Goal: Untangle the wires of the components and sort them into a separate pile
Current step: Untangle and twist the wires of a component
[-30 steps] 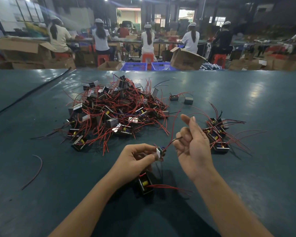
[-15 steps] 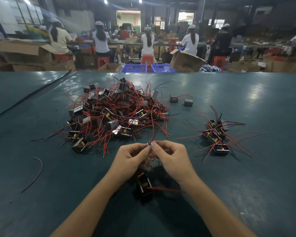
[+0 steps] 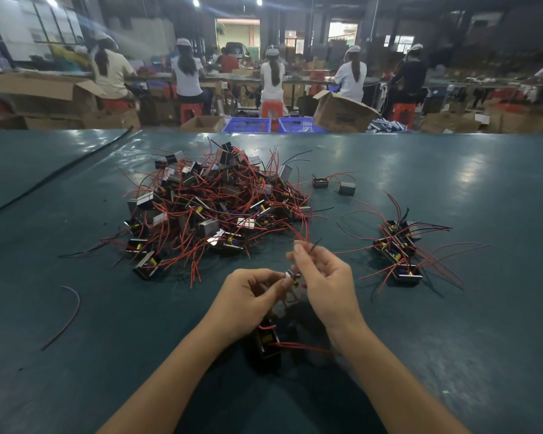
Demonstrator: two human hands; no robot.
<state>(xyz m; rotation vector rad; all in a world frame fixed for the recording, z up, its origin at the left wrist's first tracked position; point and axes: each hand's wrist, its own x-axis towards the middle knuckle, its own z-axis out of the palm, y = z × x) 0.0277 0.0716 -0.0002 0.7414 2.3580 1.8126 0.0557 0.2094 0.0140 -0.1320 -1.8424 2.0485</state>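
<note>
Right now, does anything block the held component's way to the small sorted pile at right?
No. Between the small metal component and the red-wired pile lies only bare green table, crossed by its stray wires.

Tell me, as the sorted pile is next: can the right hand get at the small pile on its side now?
Likely yes: only bare table lies between the right hand and the small pile, though it pinches a wire now.

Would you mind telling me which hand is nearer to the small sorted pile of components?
Right. The right hand is just left of the small sorted pile, pinching a wire; the left hand sits farther left, holding a component.
</note>
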